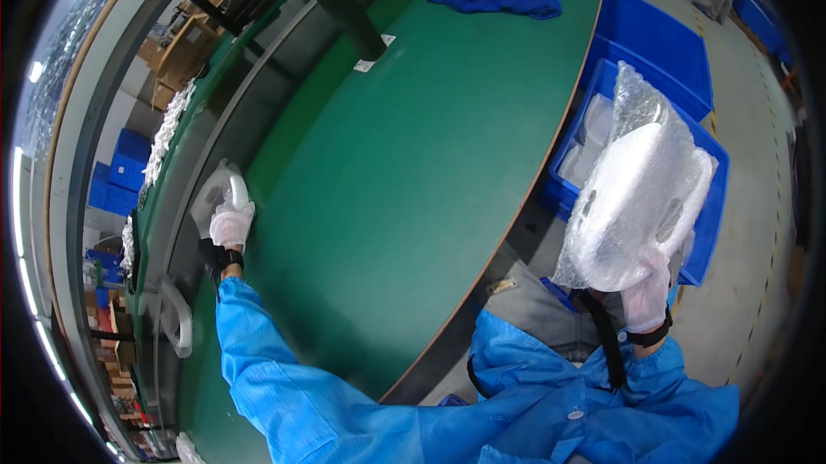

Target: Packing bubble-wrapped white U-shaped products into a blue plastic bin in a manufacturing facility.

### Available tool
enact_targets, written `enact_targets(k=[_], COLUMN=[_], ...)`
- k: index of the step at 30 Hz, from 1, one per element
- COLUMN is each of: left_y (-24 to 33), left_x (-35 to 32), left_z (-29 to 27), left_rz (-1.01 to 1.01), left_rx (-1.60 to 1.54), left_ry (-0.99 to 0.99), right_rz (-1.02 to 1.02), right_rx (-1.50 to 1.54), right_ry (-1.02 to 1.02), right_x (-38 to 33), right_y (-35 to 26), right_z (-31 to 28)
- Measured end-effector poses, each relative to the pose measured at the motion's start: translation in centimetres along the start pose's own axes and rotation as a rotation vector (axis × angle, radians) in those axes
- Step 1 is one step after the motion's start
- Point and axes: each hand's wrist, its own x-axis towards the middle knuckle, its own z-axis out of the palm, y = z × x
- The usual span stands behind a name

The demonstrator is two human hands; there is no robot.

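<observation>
One wrapped shell [626, 206], near end clamped in right grip [647, 294], left grip [232, 223] clasping white part [237, 187]

Blue sleeves [275, 335], white gloves [231, 228], black wrist straps [651, 336]

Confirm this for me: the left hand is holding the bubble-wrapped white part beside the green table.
Wrong hand: the head view shows the right hand holding the bubble-wrapped white part beside the green table.
</observation>
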Motion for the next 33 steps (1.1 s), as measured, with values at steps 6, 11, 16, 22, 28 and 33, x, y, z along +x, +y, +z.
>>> enact_targets(k=[6,11,16,22,28,33], left_y=[0.5,8.5,13.2,19.2,25.1,26.9], left_x=[3.1,-1.3,-9.2,-18.9,-21.3,-19.1], left_z=[1.3,-7.1,-7.2,-11.0,-10.4,-20.5], left_rz=[0.070,-0.002,0.109,0.204,0.209,-0.063], left_rx=[0.047,-0.136,0.115,0.097,0.125,-0.317], left_ry=[0.007,-0.006,0.230,0.486,0.604,-0.201], right_rz=[0.087,0.127,0.213,0.385,0.374,0.445], right_rx=[0.045,0.060,0.103,0.198,0.243,0.269], right_ry=[-0.029,-0.082,-0.097,-0.121,-0.101,-0.080], right_x=[-0.5,-0.5,0.1,1.7,2.2,2.4], right_y=[0.5,-0.1,-0.6,-1.0,-1.1,-0.7], right_z=[-0.6,-1.1,-1.3,-2.9,-2.3,-2.2])
